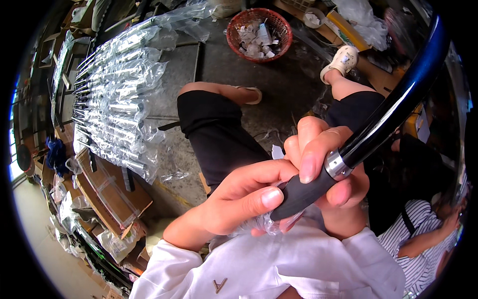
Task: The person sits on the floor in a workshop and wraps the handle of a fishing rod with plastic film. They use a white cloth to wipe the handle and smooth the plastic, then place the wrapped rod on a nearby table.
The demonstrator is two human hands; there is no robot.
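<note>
Close in front of my chest, both hands hold a glossy blue-black rod [393,114] that slants up to the far right. A silver metal collar [336,164] joins its tube to a black, rounded grip [303,197] at the near end. My left hand [239,202] is closed around that end, its thumb pressed beside the grip's tip. Crumpled clear plastic film [269,225] shows beneath the left fingers. My right hand [314,144] pinches the grip by the collar, with fingers on either side. The rod's far end runs out at the picture's edge.
At the left lie many rods in clear plastic sleeves [124,107]. Below them is a cardboard box [114,194]. A red basket [286,45] of scraps stands on the concrete floor [214,65]. A person in a striped shirt [416,239] sits close at right.
</note>
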